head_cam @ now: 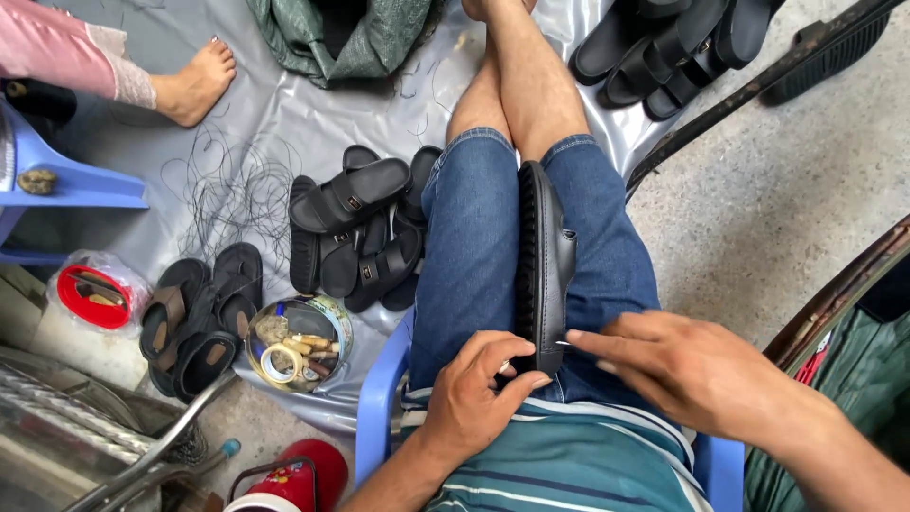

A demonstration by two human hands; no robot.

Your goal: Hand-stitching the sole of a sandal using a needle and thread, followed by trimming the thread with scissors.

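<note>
A grey plastic sheet (284, 114) covers the concrete floor, strewn with loose black threads (232, 190) toward 10 o'clock. The head camera looks down on a seated person in blue denim shorts (474, 256) on a blue plastic chair (379, 398).

A black sandal (542, 265) stands on its edge, clamped between the thighs just right of centre, its ribbed sole facing left and its strap facing right. At 6 o'clock the left hand (474, 393) is closed on the sandal's near end, fingers curled and thumb pressed to the sole. The right hand (692, 365), coming in from 4 o'clock, pinches a thin needle (563, 343) between fingertips at the sandal's edge, touching the strap side.

At 9 o'clock lies a heap of black sandals (360, 237), with brown-strapped ones (194, 318) further left. A round tin (299, 343) of tape rolls and small tools sits at 7 o'clock. More black sandals (664, 47) lie at 1 o'clock. Another person's bare foot (194, 81) rests at 11 o'clock.
</note>
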